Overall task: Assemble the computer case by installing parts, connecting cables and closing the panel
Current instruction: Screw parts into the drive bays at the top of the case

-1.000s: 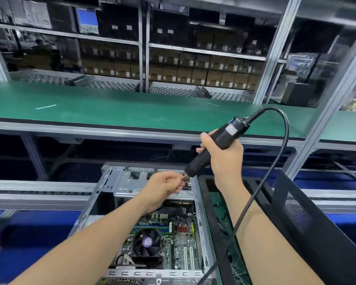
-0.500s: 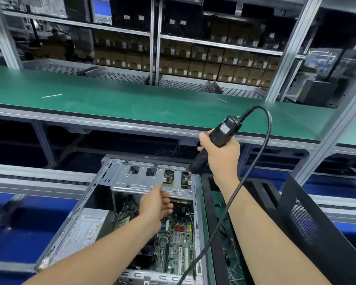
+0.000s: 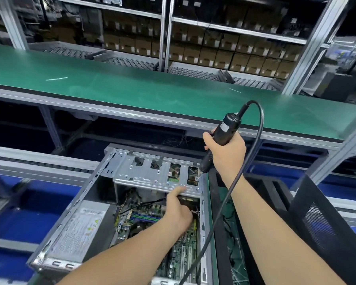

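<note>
An open computer case (image 3: 103, 175) lies on its side in front of me, with the green motherboard (image 3: 181, 251) and a grey power supply (image 3: 78, 229) inside. A metal drive cage (image 3: 152, 177) spans its far end. My right hand (image 3: 228, 155) grips a black electric screwdriver (image 3: 222, 132), whose tip points down at the cage's right corner. A black cable (image 3: 257, 153) loops from its top. My left hand (image 3: 178, 210) reaches into the case with a finger touching the cage's lower edge; the other fingers are hidden.
A green conveyor bench (image 3: 152, 93) runs across behind the case, with shelves of brown boxes (image 3: 214, 54) beyond. A black mesh panel (image 3: 325, 229) leans at the right. A black tray with green mat and wires (image 3: 234, 233) sits right of the case.
My left hand left the screwdriver tip and dropped down to the cage's lower edge. The screwdriver tip came down onto the cage's right corner. The view tilted down and left.
</note>
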Demonstrator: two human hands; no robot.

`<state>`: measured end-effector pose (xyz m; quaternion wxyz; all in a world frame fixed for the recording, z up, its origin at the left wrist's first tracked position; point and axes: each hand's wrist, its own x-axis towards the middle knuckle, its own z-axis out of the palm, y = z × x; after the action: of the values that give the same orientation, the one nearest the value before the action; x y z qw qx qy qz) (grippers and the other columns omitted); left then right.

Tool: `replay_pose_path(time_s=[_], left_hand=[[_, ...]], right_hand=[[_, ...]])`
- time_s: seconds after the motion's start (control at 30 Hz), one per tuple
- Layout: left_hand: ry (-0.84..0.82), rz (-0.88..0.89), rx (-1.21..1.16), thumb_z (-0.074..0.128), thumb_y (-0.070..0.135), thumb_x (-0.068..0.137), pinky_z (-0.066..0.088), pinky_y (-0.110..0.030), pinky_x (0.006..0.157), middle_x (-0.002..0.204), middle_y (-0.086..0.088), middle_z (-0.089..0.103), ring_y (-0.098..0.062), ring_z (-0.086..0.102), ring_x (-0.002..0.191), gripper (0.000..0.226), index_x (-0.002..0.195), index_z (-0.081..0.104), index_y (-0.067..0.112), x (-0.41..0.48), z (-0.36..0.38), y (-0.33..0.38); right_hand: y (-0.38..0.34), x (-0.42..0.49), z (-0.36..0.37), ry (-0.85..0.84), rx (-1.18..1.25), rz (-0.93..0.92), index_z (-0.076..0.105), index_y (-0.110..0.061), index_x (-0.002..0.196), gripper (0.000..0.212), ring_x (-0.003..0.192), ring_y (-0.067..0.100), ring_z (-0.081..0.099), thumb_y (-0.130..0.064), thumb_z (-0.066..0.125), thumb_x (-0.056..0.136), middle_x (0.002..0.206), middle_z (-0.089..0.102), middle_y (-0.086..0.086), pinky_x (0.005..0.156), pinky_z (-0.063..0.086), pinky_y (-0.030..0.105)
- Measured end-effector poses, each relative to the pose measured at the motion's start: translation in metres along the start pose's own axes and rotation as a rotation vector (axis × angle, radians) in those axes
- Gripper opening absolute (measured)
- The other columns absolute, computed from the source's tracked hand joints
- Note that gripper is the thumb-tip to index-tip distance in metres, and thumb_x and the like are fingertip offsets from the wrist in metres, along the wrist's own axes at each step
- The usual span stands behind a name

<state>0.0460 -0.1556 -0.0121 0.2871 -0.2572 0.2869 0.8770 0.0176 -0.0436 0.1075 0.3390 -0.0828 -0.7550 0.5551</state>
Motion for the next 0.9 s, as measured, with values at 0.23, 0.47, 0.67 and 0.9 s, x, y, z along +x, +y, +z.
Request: replay_pose_path(time_s=[0.23, 0.47, 0.67, 0.9], left_hand=[[-0.064, 0.013, -0.058, 0.065, 0.01, 0.056, 0.046, -0.048, 0.107, 0.097, -0.016, 0.074, -0.035, 0.068, 0.095, 0.036, 0.091, 0.06, 0.006, 0.02, -0.005, 0.001], [-0.08, 0.032, -0.015, 0.058, 0.008, 0.071, 0.055, -0.032, 0.064, 0.08, -0.011, 0.07, -0.028, 0.067, 0.064, 0.008, 0.079, 0.058, 0.01, 0.022, -0.008, 0.0], [-0.082, 0.043, -0.025, 0.058, 0.007, 0.072, 0.055, -0.031, 0.063, 0.081, -0.011, 0.071, -0.027, 0.068, 0.063, 0.007, 0.079, 0.061, 0.008, 0.025, -0.01, 0.0], [-0.096, 0.054, -0.026, 0.062, 0.009, 0.059, 0.054, -0.035, 0.068, 0.079, -0.012, 0.07, -0.028, 0.067, 0.061, 0.018, 0.077, 0.061, 0.007, 0.025, -0.01, 0.001]], right_hand=[[0.004, 0.002, 0.003, 0.021, -0.035, 0.01, 0.068, -0.032, 0.083, 0.017, 0.079, 0.023, 0.076, -0.034, 0.084, 0.081, 0.081, 0.076, -0.005, 0.08, 0.063, 0.052], [0.004, 0.002, 0.008, 0.014, -0.048, 0.01, 0.068, -0.028, 0.088, 0.018, 0.078, 0.023, 0.077, -0.032, 0.085, 0.084, 0.082, 0.076, -0.004, 0.08, 0.064, 0.051], [-0.001, 0.005, 0.008, 0.016, -0.032, -0.024, 0.066, -0.023, 0.084, 0.021, 0.077, 0.029, 0.074, -0.033, 0.084, 0.082, 0.08, 0.073, 0.0, 0.077, 0.063, 0.052], [-0.003, 0.003, 0.013, 0.01, -0.03, -0.027, 0.065, -0.029, 0.082, 0.02, 0.078, 0.026, 0.075, -0.032, 0.085, 0.082, 0.081, 0.074, -0.004, 0.077, 0.064, 0.051]])
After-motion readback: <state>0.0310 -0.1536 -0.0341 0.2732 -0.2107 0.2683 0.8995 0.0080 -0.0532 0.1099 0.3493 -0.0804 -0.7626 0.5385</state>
